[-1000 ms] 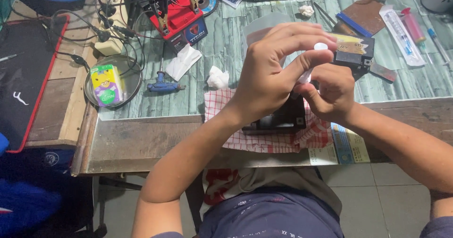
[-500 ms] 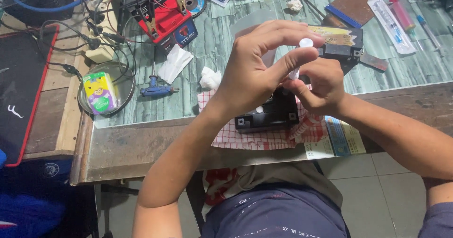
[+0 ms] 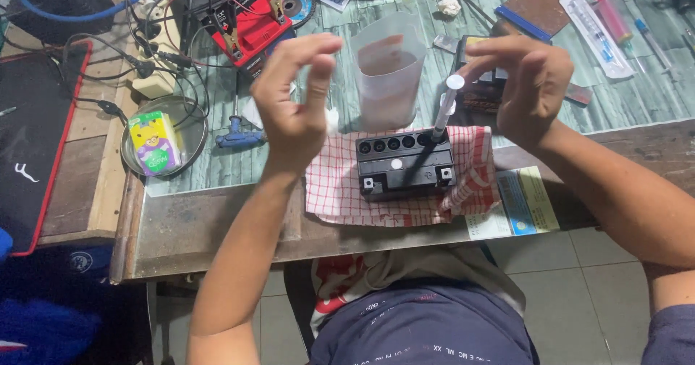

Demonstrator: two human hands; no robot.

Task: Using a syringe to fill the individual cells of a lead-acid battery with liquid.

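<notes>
Syringe (image 3: 444, 108): stands tilted in the rightmost filler hole of the battery (image 3: 405, 164), white plunger top up, no hand on it

Battery: small, black, row of open round holes along its far edge; sits on a red checked cloth (image 3: 333, 184) at the near side of the table (image 3: 217, 216)

Right hand (image 3: 525, 82): raised just right of the plunger top, fingers loosely curled, holding nothing

Left hand (image 3: 293, 101): raised well left of the battery, fingers spread and bent, holding nothing

Beaker (image 3: 389, 72): translucent plastic, just behind the battery, a little liquid in it as far as can be told

Second battery (image 3: 481, 86): dark, behind the right hand, partly hidden

Leaflet (image 3: 517, 206): printed, under the cloth's right edge

Screwdriver (image 3: 239, 137): blue handle, left of the cloth, beside a round metal tray (image 3: 195, 115) with a small colourful carton (image 3: 154, 142)

Handling note, as judgement: the syringe leans unsupported, so it is best steadied by the barrel with one hand before the plunger is touched, keeping the tip seated in the hole and any drips over the cloth
</notes>
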